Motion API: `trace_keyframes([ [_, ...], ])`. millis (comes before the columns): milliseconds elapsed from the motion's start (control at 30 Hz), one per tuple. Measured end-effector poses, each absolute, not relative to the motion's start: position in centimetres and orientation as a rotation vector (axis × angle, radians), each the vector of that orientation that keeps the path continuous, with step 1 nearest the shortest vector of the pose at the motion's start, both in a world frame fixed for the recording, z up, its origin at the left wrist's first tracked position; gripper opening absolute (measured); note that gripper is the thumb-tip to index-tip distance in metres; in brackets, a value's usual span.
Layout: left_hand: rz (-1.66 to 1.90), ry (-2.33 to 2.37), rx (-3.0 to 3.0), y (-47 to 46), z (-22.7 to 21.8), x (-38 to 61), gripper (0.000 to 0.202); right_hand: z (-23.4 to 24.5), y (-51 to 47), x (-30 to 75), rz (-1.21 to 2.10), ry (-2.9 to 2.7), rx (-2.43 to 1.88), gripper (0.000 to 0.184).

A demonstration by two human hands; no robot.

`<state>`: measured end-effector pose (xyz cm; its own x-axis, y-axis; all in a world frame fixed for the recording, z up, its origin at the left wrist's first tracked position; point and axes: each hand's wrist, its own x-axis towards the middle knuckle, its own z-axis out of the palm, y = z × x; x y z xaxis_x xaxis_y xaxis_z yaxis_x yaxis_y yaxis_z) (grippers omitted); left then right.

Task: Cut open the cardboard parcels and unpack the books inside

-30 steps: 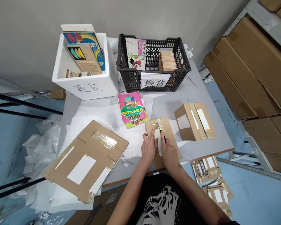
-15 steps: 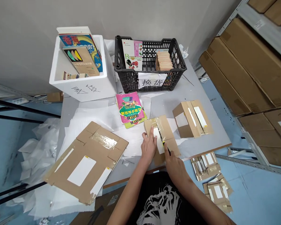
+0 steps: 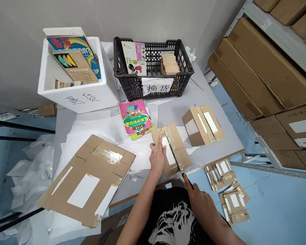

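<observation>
Left hand (image 3: 157,159) is pressing down with its fingers loosely spread, index fingertip (image 3: 159,139) planted on the flattened cardboard mailer (image 3: 180,160) at mid-frame. Right hand (image 3: 199,201) pinches a yellow-and-black utility knife (image 3: 185,177) at the mailer's near end. Compared with a moment ago, that knife has run down the seam, and my right hand has drawn back toward the lower edge of the frame.

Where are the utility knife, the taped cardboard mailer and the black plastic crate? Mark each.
the utility knife (image 3: 182,174): head view, yellow handle
the taped cardboard mailer (image 3: 177,143): head view, taped flap
the black plastic crate (image 3: 153,42): head view, top rim
</observation>
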<state>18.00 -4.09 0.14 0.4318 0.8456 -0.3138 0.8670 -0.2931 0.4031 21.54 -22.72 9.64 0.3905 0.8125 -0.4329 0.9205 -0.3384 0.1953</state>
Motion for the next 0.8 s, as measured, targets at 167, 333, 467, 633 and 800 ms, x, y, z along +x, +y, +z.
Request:
trace_keyframes([
  [167, -0.130, 1.458, 2.215, -3.8, 1.2, 18.0, 0.053, 11.0, -24.2, 23.4, -0.456, 1.581, 2.289, 0.073],
  [333, -0.168, 1.002, 2.629, -2.1, 3.9, 18.5, 0.061, 12.6, -27.0, 28.4, -0.572, 1.490, 2.730, 0.062],
  [467, -0.331, 0.109, 2.612, -1.5, 4.8, 20.5, 0.066, 11.9, -26.6, 31.1, -0.666, 1.357, 3.013, 0.056],
  [633, -0.654, -0.247, 2.324, -0.6, 4.8, 23.1, 0.048, 9.2, -25.6, 32.2, -0.966, 1.263, 3.210, 0.058],
  [800, -0.593, 0.132, 2.248, 0.5, 4.0, 25.0, 0.067, 8.5, -25.5, 33.4, -1.238, 1.082, 3.290, 0.058],
])
